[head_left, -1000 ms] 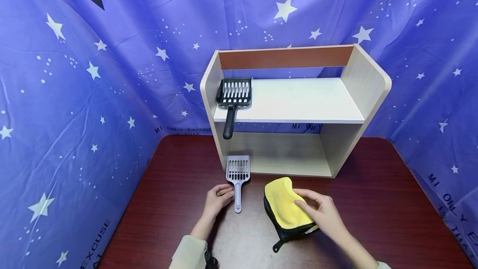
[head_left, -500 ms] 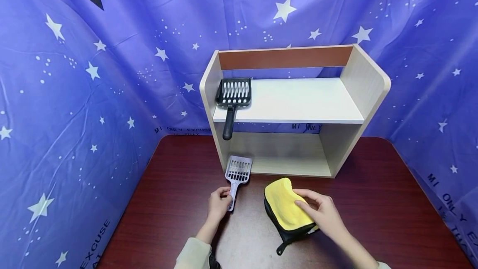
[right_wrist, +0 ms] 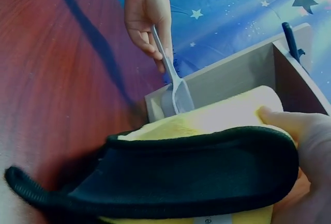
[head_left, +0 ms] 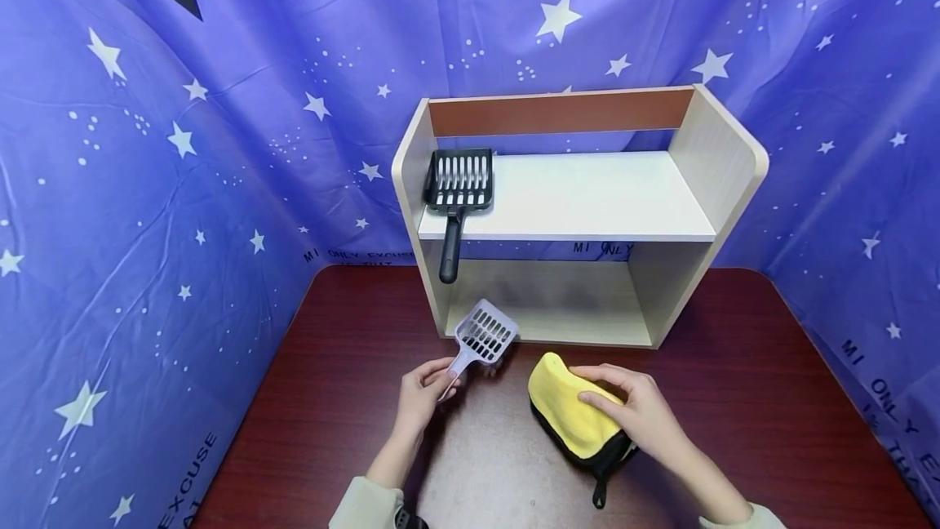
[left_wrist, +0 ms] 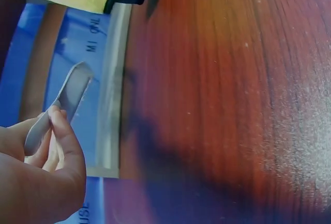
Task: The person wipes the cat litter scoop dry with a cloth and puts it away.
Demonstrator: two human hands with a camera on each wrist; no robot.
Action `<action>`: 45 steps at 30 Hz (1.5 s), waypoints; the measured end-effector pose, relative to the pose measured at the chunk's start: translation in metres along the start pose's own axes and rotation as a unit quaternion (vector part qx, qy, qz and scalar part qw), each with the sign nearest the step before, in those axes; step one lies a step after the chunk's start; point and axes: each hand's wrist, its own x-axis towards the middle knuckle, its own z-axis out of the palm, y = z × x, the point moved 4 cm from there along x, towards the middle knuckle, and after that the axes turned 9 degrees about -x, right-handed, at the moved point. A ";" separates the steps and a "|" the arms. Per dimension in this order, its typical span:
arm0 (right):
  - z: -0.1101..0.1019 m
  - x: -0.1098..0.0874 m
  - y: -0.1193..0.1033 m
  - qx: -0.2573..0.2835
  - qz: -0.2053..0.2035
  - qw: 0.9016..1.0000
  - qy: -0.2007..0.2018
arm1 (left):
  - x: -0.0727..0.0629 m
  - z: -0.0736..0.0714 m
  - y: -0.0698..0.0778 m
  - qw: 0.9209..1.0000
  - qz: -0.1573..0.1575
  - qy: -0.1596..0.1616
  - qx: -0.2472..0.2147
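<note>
The left hand point(head_left: 420, 397) pinches the grey scoop point(head_left: 470, 355) by its handle over the desk point(head_left: 330, 366); the long axis slants away rightward, blade towards the shelf unit's point(head_left: 723, 157) lower front edge, near its left corner; the right hand point(head_left: 640, 411), farther off, grips the yellow cloth point(head_left: 569, 411). A black scoop point(head_left: 458, 207) lies at the upper tier's left edge, handle jutting past the front.
</note>
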 end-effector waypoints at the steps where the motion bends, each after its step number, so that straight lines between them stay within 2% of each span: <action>1: -0.001 0.001 -0.001 -0.011 -0.011 1.000 -0.003 | -0.001 0.002 0.002 1.000 0.003 -0.002 0.000; 5: -0.004 0.007 -0.007 -0.037 -0.048 0.998 -0.022 | -0.008 0.011 0.009 0.999 0.016 -0.028 0.003; 10: -0.007 0.015 -0.013 -0.051 -0.073 0.995 -0.034 | -0.020 0.027 0.015 0.994 0.038 -0.099 0.029; 15: -0.013 0.022 -0.014 -0.100 -0.064 0.993 0.002 | -0.034 0.044 0.021 0.980 0.068 -0.172 0.071; 18: -0.015 0.024 -0.013 -0.146 -0.059 0.987 0.036 | -0.040 0.052 0.024 0.973 0.082 -0.196 0.088; 22: -0.014 0.023 -0.011 -0.189 -0.051 0.978 0.071 | -0.046 0.060 0.029 0.968 0.096 -0.201 0.118; 26: -0.012 0.021 -0.010 -0.202 -0.035 0.974 0.097 | -0.051 0.068 0.033 0.963 0.107 -0.197 0.148; 35: -0.006 0.017 -0.015 -0.209 -0.032 0.963 0.169 | -0.057 0.080 0.033 0.963 0.100 -0.189 0.162; 38: -0.004 0.016 -0.011 -0.212 -0.013 0.960 0.182 | -0.058 0.082 0.033 0.962 0.099 -0.183 0.176; 45: -0.004 0.015 0.000 -0.207 0.035 0.958 0.198 | -0.060 0.085 0.034 0.957 0.119 -0.175 0.197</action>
